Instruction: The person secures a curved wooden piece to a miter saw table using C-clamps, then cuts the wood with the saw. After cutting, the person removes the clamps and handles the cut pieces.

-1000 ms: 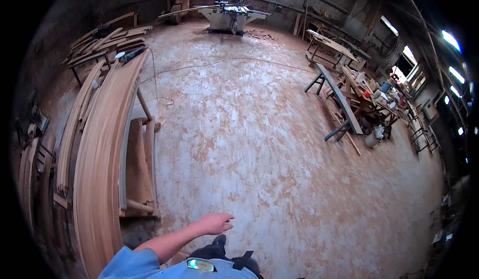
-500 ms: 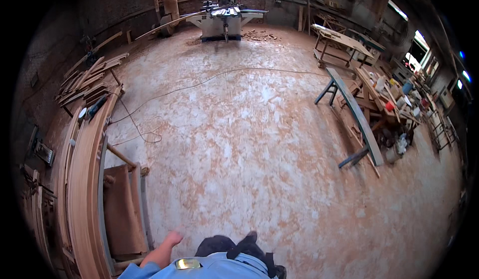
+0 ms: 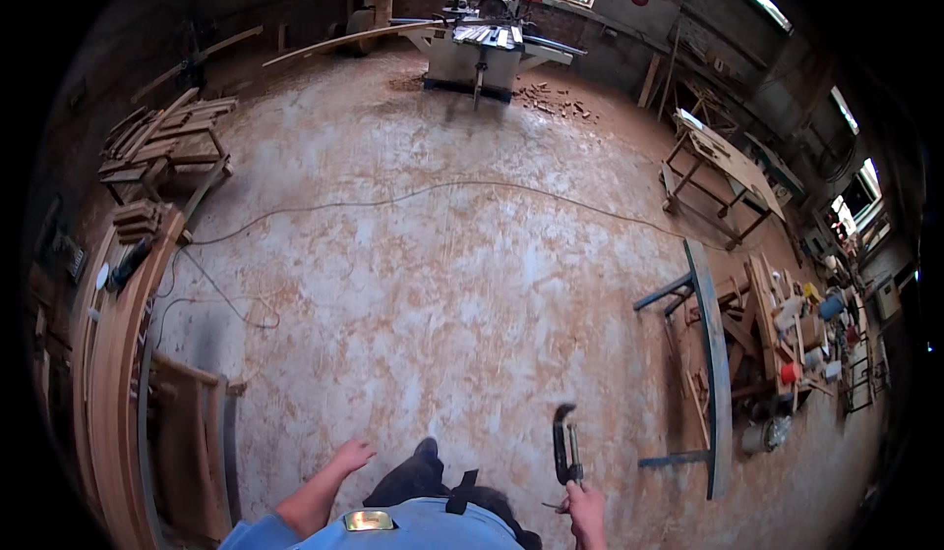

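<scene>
In my right hand [image 3: 583, 507], at the lower middle right, the fingers are wrapped round the lower end of a dark C-clamp [image 3: 561, 449]. The clamp stands up away from me, its curved jaw at the top and its screw along the right side. My left hand [image 3: 354, 454] hangs at the lower left of the middle, holding nothing, its fingers loosely stretched. It is apart from everything. Between the two hands my legs [image 3: 408, 476] show in dark trousers, one foot forward.
Long planks [image 3: 118, 383] lie on a bench at left, with a dark power tool [image 3: 128, 265] on them. A cable [image 3: 433, 188] crosses the floor. Ahead stands a saw machine [image 3: 477, 54]. At right are a narrow trestle bench [image 3: 710, 353] and a cluttered worktable [image 3: 762, 304].
My right hand has come into view with the C-clamp. I have stepped forward, and the view has tilted and shifted. The left hand's fingers look more stretched than before.
</scene>
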Available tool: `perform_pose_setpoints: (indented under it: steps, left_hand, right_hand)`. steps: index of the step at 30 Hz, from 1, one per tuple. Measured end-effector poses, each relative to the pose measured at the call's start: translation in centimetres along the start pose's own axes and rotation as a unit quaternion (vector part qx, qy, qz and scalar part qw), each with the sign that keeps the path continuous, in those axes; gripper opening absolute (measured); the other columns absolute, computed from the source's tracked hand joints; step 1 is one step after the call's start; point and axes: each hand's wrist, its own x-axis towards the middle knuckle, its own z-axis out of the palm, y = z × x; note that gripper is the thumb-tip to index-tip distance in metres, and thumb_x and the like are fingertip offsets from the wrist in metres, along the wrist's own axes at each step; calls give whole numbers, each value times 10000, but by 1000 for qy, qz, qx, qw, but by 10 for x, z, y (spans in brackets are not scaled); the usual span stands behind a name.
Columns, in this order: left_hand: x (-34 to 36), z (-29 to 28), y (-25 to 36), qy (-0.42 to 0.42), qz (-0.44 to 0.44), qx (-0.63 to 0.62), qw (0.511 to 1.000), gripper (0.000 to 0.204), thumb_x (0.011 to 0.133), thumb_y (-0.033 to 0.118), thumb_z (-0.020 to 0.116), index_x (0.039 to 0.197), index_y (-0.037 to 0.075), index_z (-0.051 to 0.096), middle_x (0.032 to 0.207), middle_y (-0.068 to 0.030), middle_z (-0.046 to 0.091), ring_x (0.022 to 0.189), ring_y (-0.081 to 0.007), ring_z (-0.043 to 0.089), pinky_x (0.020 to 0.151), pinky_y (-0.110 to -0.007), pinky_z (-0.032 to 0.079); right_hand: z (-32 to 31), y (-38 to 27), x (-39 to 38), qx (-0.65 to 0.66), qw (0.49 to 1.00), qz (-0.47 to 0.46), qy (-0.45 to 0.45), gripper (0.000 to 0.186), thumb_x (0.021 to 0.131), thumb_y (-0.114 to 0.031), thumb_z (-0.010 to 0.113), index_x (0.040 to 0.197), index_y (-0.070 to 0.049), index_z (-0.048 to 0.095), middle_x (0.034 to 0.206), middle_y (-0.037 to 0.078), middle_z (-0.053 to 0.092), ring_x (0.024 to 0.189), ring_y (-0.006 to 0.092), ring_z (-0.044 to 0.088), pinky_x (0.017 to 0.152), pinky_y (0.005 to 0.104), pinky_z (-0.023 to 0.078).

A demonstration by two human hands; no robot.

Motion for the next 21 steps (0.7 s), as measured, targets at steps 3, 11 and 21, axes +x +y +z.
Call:
perform_pose_setpoints:
  steps: [3,11,21]
  left_hand:
    - [27,-82,259,-79,149,-80,982,537,904,390,608,1272,0,594,1160,-204,661,1051,-299,647,870,-388,510]
    - [129,-156,568,-426,363,-522,644,678,938,322,646,1449,-26,369,1295,-202,595,1209,-266,567,1031,-401,431]
    - [291,-287,747,-151,369,-521,755,494,955,275,628,1308,-34,473,1105,-183,683,1026,-233,643,933,-377,485]
  right_hand:
    - [26,-144,39,193,974,-17,-119,205,962,-156,520,848,7,569,534,32,477,506,196,544,547,387,521]
    - [56,-370,229,336,849,-84,-398,173,958,-53,511,807,22,547,564,33,481,516,189,503,586,377,487]
    - [114,-588,499,-148,839,-506,-133,123,892,-100,632,818,-16,581,738,172,563,706,369,565,610,375,449]
